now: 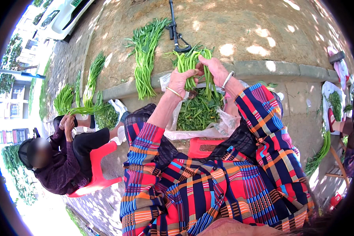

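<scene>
A bunch of green stems (190, 61), which look like water spinach, is held up between my hands. My left hand (182, 81) is closed round the lower stems, a gold-coloured bangle on its wrist. Closed on the same bunch from the right is my right hand (214, 69), with a pale bangle. Right below both hands, a whitish plastic bag (228, 124) lies spread between my knees. Cut leaves and stem pieces (196, 114) fill it. A larger bunch of long stems (144, 74) rests across the kerb, left of my hands.
Beyond my hands, a black walking stick (172, 17) lies on the bare earth past the kerb (263, 70). At left, a person (63, 165) on a red stool (100, 165) handles similar greens, with more bunches (92, 76) nearby. More greens (318, 155) lie at right near another person.
</scene>
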Demonstrator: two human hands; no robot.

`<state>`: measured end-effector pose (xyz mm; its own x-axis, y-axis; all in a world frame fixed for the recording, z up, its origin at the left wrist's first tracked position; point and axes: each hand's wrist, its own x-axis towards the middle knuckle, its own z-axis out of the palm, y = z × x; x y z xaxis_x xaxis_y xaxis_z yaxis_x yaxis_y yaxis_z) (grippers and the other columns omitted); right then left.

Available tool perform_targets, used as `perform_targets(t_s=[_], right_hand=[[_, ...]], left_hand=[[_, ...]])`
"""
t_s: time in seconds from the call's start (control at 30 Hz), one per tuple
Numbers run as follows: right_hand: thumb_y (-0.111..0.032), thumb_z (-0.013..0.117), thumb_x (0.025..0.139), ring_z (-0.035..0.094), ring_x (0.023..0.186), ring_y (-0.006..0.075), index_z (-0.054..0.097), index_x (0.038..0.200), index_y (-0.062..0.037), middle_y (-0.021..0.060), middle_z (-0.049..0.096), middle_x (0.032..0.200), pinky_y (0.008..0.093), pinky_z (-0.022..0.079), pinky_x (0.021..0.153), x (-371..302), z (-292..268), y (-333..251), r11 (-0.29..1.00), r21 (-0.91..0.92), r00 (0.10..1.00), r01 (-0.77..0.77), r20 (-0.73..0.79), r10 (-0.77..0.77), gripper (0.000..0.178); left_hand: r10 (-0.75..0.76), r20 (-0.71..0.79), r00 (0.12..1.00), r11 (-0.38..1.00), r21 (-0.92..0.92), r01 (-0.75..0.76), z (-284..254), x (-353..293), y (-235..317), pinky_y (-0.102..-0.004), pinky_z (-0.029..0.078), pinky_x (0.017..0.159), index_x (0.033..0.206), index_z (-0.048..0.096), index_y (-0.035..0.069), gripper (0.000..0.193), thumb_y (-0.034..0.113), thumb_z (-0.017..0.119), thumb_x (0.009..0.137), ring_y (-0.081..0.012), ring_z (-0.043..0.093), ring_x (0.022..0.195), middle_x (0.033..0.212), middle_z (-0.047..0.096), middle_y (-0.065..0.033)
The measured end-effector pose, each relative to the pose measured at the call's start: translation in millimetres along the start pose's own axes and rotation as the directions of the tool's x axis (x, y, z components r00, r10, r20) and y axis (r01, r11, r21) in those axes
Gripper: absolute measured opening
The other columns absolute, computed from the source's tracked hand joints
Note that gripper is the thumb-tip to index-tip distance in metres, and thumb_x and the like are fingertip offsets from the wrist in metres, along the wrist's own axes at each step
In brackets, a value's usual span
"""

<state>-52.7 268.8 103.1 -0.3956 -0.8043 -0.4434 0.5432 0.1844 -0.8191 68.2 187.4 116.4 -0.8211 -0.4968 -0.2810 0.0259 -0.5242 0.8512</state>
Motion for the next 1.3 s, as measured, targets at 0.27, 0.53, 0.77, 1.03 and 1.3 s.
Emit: perform_targets(t_s=[0.27, 0.53, 0.77, 1.03, 1.3], right_hand=[[-0.033, 0.051, 0.086, 0.051, 0.047, 0.0153, 0.054, 0.072, -0.0044, 0.0059, 0.054, 0.059, 0.0272, 0.038, 0.041, -5, 10, 5, 0.997, 0.073, 1.000, 0.002, -0.001, -0.002, 0.032], [-0.036, 0.049, 0.086, 0.049, 0.047, 0.0143, 0.055, 0.079, -0.0054, 0.0042, 0.053, 0.063, 0.0270, 0.037, 0.039, -7, 10, 9, 0.997, 0.071, 1.000, -0.017, 0.013, 0.016, 0.032], [-0.045, 0.050, 0.084, 0.057, 0.058, 0.0155, 0.056, 0.086, -0.0045, 0.0047, 0.058, 0.071, 0.0277, 0.048, 0.048, -8, 3, -2, 0.991, -0.034, 0.988, -0.128, 0.078, 0.130, 0.041], [-0.018, 0.067, 0.075, 0.057, 0.052, 0.0182, 0.056, 0.085, 0.0051, 0.0128, 0.059, 0.071, 0.0245, 0.044, 0.039, -12, 8, 5, 0.989, 0.083, 0.958, -0.122, 0.269, 0.095, 0.028], [-0.002, 0.068, 0.070, 0.055, 0.045, 0.0146, 0.055, 0.077, 0.0048, 0.0096, 0.057, 0.061, 0.0217, 0.041, 0.035, -11, 13, 12, 0.998, 0.032, 0.975, 0.053, 0.214, -0.058, 0.017]], left_hand=[[0.095, -0.056, 0.994, 0.992, 0.085, -0.090, 6, 1, -2, -0.0256, 0.046, 0.049, 0.098, 0.053, 0.004, 0.026, -0.003, 0.061, 0.073, -0.0129, 0.055, 0.056, 0.078, 0.060, -0.0067], [0.092, 0.020, 0.996, 0.983, 0.156, -0.094, 8, 0, -9, -0.0249, 0.045, 0.054, 0.097, 0.051, 0.004, 0.027, -0.004, 0.061, 0.073, -0.0128, 0.054, 0.062, 0.079, 0.057, -0.0034], [0.052, -0.026, 0.998, 0.995, 0.083, -0.050, 0, 7, -1, -0.0272, 0.049, 0.061, 0.098, 0.053, 0.004, 0.029, -0.007, 0.060, 0.072, -0.0149, 0.058, 0.073, 0.083, 0.059, -0.0043], [0.146, -0.160, 0.976, 0.988, 0.067, -0.137, -23, 12, 12, -0.0279, 0.050, 0.061, 0.102, 0.051, 0.002, 0.035, -0.008, 0.061, 0.070, -0.0167, 0.059, 0.073, 0.084, 0.060, -0.0071], [0.141, -0.170, 0.975, 0.990, 0.026, -0.139, -20, 15, 7, -0.0275, 0.048, 0.057, 0.095, 0.053, 0.002, 0.033, -0.010, 0.062, 0.066, -0.0154, 0.057, 0.067, 0.080, 0.060, -0.0051]])
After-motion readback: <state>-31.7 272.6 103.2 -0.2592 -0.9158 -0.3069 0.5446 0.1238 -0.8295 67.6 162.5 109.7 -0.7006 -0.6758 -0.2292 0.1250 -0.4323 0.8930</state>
